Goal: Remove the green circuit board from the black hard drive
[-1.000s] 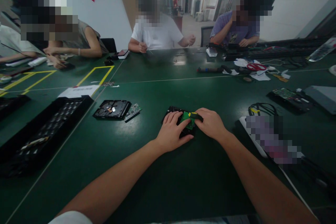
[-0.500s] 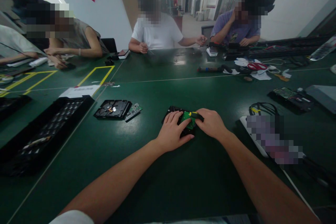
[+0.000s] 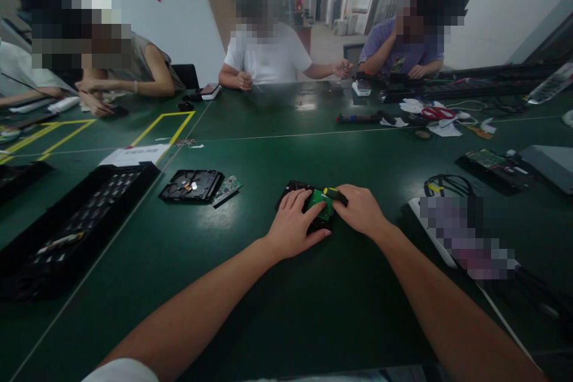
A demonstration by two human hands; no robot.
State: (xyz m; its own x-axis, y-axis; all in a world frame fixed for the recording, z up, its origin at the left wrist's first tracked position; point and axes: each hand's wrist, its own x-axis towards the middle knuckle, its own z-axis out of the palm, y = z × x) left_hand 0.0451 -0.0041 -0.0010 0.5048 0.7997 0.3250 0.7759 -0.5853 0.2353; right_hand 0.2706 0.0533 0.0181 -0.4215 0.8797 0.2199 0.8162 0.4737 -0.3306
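Note:
A black hard drive (image 3: 295, 186) with a green circuit board (image 3: 319, 198) facing up lies on the table in front of me. My left hand (image 3: 293, 221) holds the drive down, its fingers across the top and its thumb along the near edge. In my right hand (image 3: 362, 209) is a screwdriver (image 3: 335, 196) with a yellow and black handle, tilted over the right part of the board. The screwdriver's tip is hidden. To the left lies another hard drive (image 3: 191, 185), with a loose circuit board (image 3: 227, 191) beside it.
A long black tray (image 3: 80, 224) stands at left near a white paper (image 3: 134, 155). On the right are a blurred-out flat object (image 3: 465, 239), a black cable (image 3: 450, 185) and another drive (image 3: 495, 170). Across the green table (image 3: 250, 298) sit several people.
Both hands stay on the drive and screwdriver almost unmoved. The screwdriver handle shows slightly further left and higher; the view has shifted only a little.

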